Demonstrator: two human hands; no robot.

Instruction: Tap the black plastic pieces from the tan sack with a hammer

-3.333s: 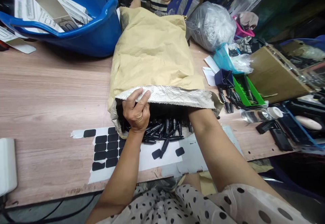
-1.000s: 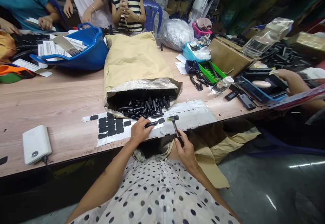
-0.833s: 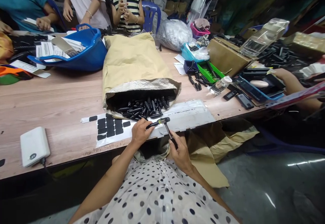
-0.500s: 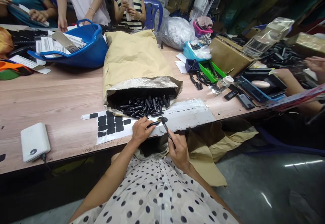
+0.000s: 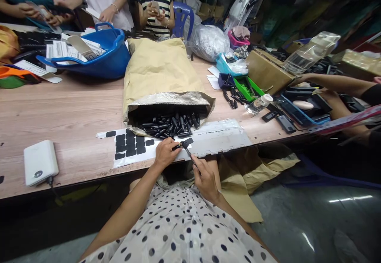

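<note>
My left hand point(image 5: 166, 151) is at the table's front edge, fingers closed on a slim black tube-shaped part point(image 5: 177, 147). My right hand point(image 5: 206, 180) grips the handle of a small black hammer point(image 5: 188, 151), whose rounded head meets or overlaps the part's right end. Just behind both hands, a large tan paper sack point(image 5: 160, 68) lies with its mouth towards me. Many similar black parts point(image 5: 169, 124) spill from it. Under my hands runs a grey-white board point(image 5: 220, 136). To the left, several rounded black pads point(image 5: 130, 143) sit on a white sheet.
A white power bank point(image 5: 41, 163) with a cable lies left. A blue basket point(image 5: 98, 66) of cartons stands back left. To the right are a green tray point(image 5: 250, 89), a clear bottle point(image 5: 258, 105) and a co-worker's arms point(image 5: 336, 81). Other people stand across the table.
The hammer head has moved left onto the end of the black part, uncovering a black pad on the board. My right hand shifted slightly left. The co-worker's arm at right reaches further in.
</note>
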